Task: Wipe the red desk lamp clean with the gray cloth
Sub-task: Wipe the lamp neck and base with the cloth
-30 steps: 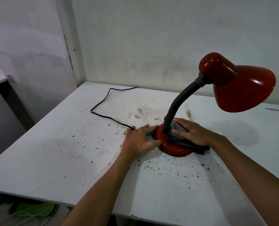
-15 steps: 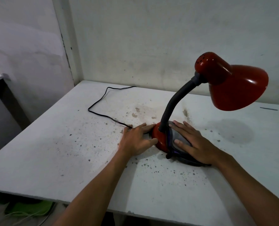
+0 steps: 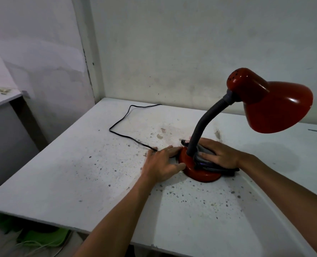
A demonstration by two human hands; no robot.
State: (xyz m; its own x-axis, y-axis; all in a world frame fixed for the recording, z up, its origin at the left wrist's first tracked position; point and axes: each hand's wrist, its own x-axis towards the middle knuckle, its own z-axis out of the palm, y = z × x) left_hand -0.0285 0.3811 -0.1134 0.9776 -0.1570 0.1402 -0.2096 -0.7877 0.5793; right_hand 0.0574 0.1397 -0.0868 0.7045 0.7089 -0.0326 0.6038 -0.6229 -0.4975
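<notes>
White table speckled with dark spots, pushed into corner. Stained white walls behind and left. Second white surface at far left. Green clutter on floor underneath. Dim light.

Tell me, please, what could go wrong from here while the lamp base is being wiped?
The shade hangs far out to one side of the red base on the bent neck, so a hard push by the right hand on the gray cloth might tip the lamp; the left hand only rests against the base. The cloth bunches round the neck and may snag there. The black cord lies loose by the left hand and could get dragged.
</notes>
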